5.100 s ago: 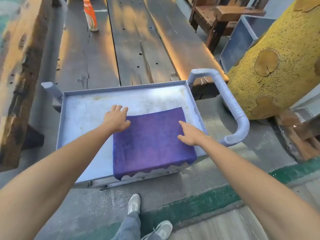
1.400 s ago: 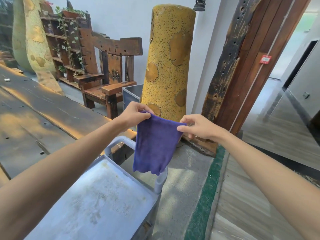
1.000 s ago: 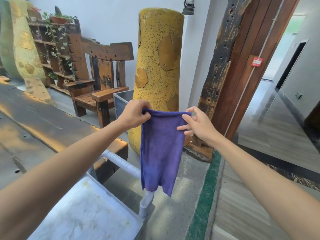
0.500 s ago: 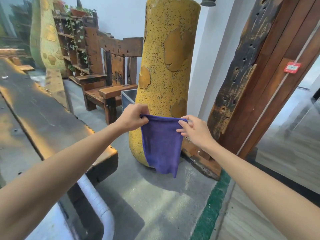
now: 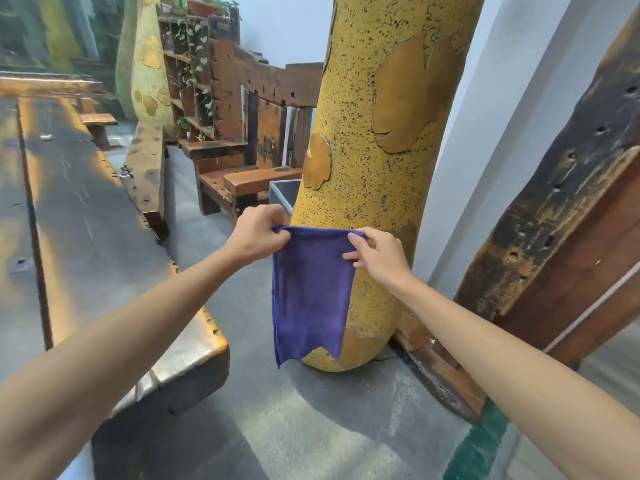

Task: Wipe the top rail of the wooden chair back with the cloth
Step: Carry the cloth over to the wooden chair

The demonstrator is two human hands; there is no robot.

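Note:
A purple cloth [image 5: 310, 296] hangs in the air in front of me, stretched between both hands. My left hand [image 5: 258, 233] pinches its top left corner and my right hand [image 5: 379, 254] pinches its top right corner. Beyond them stands the dark wooden chair [image 5: 242, 157], partly hidden by a yellow pillar. Its thick top rail [image 5: 273, 83] runs across the chair back, well above and behind the cloth, with a clear gap between them.
A tall yellow speckled pillar [image 5: 377, 133] rises right behind the cloth. A long wooden table [image 5: 86, 220] runs along my left. A heavy timber post [image 5: 561, 216] leans at the right. A grey box [image 5: 282, 195] sits beside the chair, and a plant shelf [image 5: 188, 81] stands behind it.
I have lifted the cloth off the cart tray and carried it forward past the table end. The pillar and chair are now closer, and the cart has left the view.

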